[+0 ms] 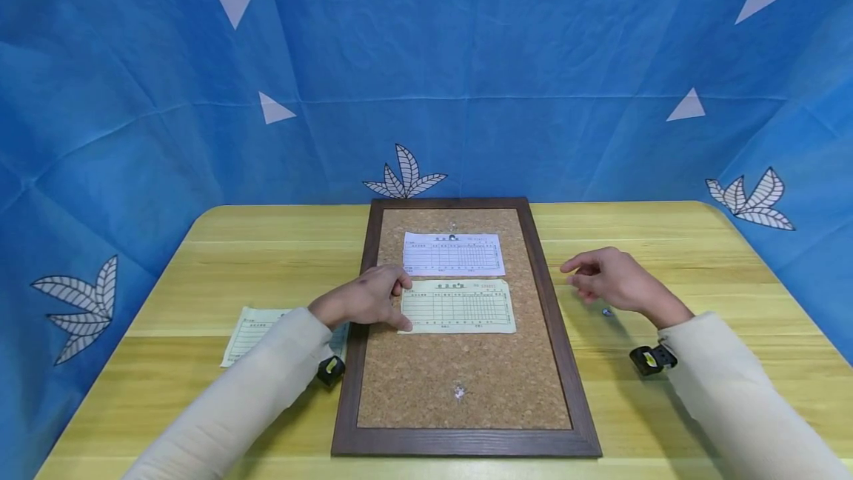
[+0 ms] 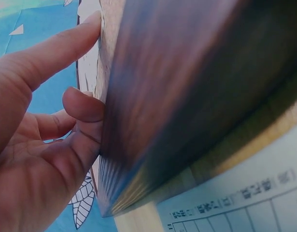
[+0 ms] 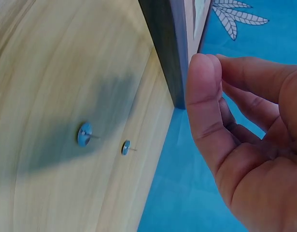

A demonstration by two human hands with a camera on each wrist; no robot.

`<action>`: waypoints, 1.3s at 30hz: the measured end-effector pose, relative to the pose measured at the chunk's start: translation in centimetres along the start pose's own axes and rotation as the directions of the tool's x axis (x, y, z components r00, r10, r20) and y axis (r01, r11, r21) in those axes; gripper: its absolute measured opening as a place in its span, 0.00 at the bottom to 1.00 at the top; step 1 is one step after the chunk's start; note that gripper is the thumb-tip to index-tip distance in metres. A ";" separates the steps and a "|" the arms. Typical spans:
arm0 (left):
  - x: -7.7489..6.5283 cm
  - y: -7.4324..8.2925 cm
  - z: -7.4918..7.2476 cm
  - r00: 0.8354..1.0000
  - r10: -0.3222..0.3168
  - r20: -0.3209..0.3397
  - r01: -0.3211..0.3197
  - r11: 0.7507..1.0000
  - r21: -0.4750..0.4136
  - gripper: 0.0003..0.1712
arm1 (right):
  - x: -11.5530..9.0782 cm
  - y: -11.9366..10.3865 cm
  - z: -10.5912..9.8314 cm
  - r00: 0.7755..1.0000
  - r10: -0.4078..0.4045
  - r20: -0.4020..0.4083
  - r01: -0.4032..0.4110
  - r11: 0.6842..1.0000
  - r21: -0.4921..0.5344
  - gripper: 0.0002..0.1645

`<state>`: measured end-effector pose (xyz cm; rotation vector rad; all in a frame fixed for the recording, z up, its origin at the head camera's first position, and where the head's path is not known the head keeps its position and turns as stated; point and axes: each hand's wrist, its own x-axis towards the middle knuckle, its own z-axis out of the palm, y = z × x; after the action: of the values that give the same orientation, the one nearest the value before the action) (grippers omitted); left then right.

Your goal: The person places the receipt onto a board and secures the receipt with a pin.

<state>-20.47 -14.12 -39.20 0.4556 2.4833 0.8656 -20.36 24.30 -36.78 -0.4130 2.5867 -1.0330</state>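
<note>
A pale green printed slip (image 1: 458, 310) lies on the cork board (image 1: 466, 376), below a white printed slip (image 1: 453, 258) that has a tack (image 1: 452, 238) at its top edge. My left hand (image 1: 373, 295) rests at the green slip's left edge, thumb on the lower corner and fingers by the upper one. Right of the board, my right hand (image 1: 609, 280) hovers over the table with bent fingers. Its thumb and index tips overlap in the right wrist view, and nothing shows between them. Two thumbtacks, one nearer (image 3: 83, 134) and one farther (image 3: 126, 147), lie point-up beneath it.
A dark wooden frame (image 1: 580, 406) borders the cork. More green slips (image 1: 243, 335) lie on the wooden table (image 1: 266, 243) to the left, partly under my left sleeve. A worn spot (image 1: 459, 391) marks the lower cork. Blue cloth (image 1: 466, 58) hangs behind the table.
</note>
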 end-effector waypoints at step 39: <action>0.2 0.1 -0.1 1.000 -0.007 0.002 0.007 1.000 0.017 0.31 | 0.3 3.7 -2.2 0.989 0.140 -0.041 -0.143 0.988 -0.060 0.15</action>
<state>-20.64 -14.04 -39.12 0.4527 2.4913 0.8411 -22.07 28.09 -37.91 -0.2234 2.6428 -0.9212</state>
